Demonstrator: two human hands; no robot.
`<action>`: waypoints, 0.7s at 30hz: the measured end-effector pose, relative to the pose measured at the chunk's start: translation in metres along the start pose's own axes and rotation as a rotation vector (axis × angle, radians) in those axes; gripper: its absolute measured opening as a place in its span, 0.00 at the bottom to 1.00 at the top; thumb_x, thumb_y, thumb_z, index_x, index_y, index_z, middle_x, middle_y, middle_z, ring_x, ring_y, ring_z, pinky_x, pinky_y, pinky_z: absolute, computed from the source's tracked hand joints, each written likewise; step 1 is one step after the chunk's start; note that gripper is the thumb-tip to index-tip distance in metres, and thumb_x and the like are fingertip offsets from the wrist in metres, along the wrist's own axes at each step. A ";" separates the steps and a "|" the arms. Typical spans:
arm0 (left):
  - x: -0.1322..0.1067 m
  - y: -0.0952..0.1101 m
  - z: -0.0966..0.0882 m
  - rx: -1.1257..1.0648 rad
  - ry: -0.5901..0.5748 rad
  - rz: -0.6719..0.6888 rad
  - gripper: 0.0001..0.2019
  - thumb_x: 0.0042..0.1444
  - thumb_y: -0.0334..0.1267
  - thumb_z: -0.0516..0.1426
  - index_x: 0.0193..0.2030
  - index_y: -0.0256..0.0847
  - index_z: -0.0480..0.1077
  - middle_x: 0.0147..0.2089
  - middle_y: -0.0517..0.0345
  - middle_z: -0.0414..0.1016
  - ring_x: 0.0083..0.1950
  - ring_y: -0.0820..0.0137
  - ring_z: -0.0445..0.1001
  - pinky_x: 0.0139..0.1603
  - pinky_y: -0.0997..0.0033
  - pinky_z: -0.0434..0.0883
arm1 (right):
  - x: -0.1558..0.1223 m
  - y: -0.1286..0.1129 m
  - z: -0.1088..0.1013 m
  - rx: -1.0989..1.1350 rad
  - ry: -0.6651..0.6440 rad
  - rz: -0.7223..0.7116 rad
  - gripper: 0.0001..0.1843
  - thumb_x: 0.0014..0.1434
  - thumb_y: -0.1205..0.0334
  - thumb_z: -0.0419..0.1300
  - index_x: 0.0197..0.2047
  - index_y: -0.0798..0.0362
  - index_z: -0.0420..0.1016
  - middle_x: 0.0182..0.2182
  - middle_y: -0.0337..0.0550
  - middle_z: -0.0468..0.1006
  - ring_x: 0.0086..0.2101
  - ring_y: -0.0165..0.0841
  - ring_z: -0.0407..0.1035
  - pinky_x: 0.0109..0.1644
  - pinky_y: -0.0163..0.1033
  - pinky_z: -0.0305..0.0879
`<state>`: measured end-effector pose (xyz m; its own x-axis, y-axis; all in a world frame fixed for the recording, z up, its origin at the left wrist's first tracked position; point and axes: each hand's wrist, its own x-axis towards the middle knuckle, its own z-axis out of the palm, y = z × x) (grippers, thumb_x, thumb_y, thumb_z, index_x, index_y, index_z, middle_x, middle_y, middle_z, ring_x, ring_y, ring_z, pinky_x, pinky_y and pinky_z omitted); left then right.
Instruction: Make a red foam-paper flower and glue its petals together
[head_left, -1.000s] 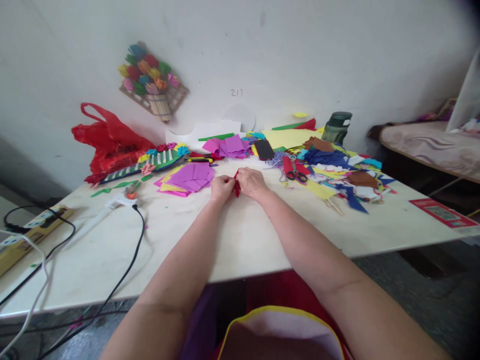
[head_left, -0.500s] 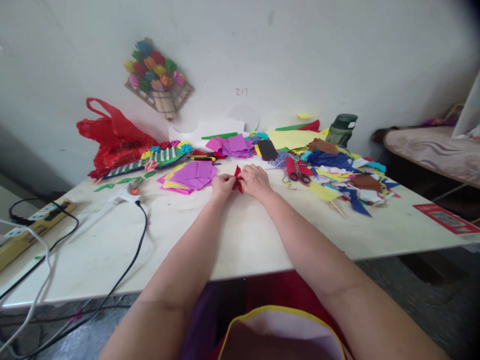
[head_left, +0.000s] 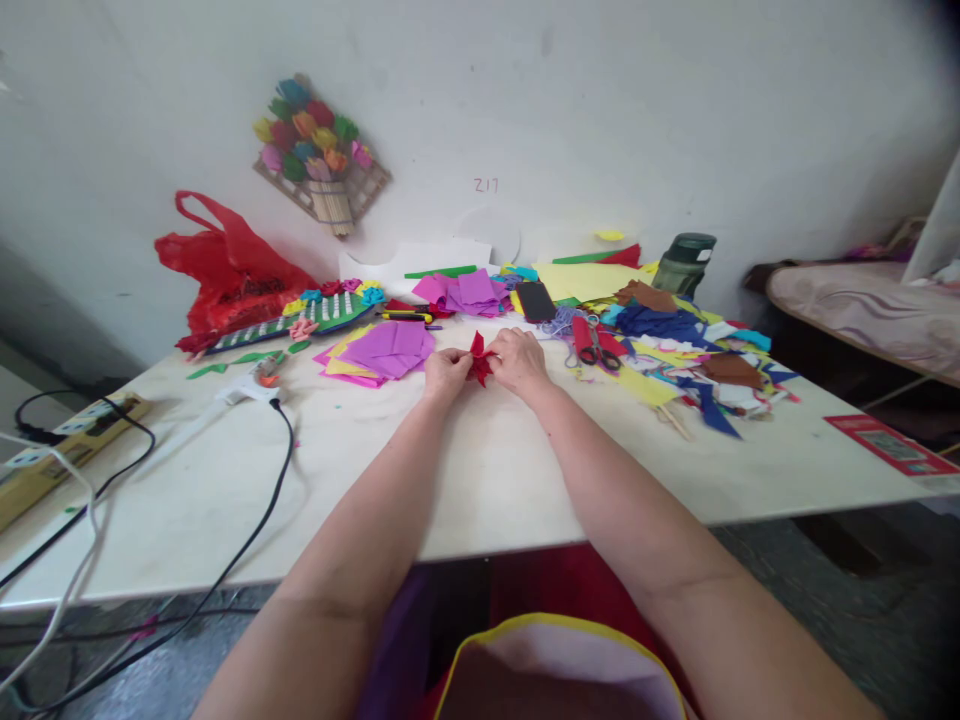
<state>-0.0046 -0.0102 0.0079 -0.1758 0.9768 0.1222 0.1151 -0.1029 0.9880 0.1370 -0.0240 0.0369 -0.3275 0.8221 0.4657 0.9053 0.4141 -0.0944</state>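
Observation:
A small red paper flower (head_left: 480,362) with pointed petals is held between my two hands over the middle of the table. My left hand (head_left: 447,374) pinches its left side with closed fingertips. On the other side, the fingers of my right hand (head_left: 519,362) are closed on its right edge. Left of my left hand lies a stack of purple, yellow and pink paper squares (head_left: 390,350). Scissors (head_left: 598,347) with dark handles rest on red paper to the right of my right hand.
A glue gun (head_left: 255,388) with a black cord lies at the left, near a power strip (head_left: 71,455). Behind stand a red plastic bag (head_left: 229,270) and a green bottle (head_left: 684,262). Paper scraps (head_left: 675,335) heap up at the right, beside a black phone (head_left: 535,301).
The red paper flower shows more spread petals now. My right hand has shifted slightly right, leaving more of it visible. My left hand stays in nearly the same place.

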 end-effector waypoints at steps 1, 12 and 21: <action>0.001 -0.001 0.000 0.017 0.002 -0.001 0.05 0.49 0.28 0.57 0.28 0.34 0.76 0.22 0.59 0.75 0.24 0.71 0.75 0.31 0.73 0.73 | 0.000 0.000 0.000 0.008 -0.003 -0.002 0.15 0.61 0.65 0.53 0.43 0.55 0.81 0.44 0.52 0.78 0.48 0.42 0.65 0.49 0.44 0.55; 0.001 -0.004 -0.002 0.095 -0.031 0.038 0.07 0.49 0.29 0.56 0.30 0.35 0.77 0.25 0.56 0.78 0.27 0.69 0.77 0.32 0.74 0.73 | 0.003 0.000 0.005 0.063 -0.090 0.091 0.14 0.60 0.62 0.56 0.45 0.53 0.80 0.45 0.48 0.80 0.49 0.39 0.70 0.50 0.42 0.59; -0.005 0.001 -0.004 0.281 -0.051 0.103 0.08 0.47 0.33 0.58 0.30 0.36 0.79 0.26 0.54 0.79 0.32 0.67 0.79 0.37 0.73 0.74 | 0.002 -0.003 -0.002 0.100 -0.149 0.167 0.14 0.60 0.60 0.56 0.44 0.45 0.82 0.45 0.41 0.83 0.46 0.36 0.74 0.52 0.39 0.61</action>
<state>-0.0075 -0.0160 0.0088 -0.1004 0.9728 0.2086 0.3967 -0.1531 0.9051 0.1340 -0.0238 0.0398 -0.2181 0.9280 0.3022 0.9215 0.2978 -0.2493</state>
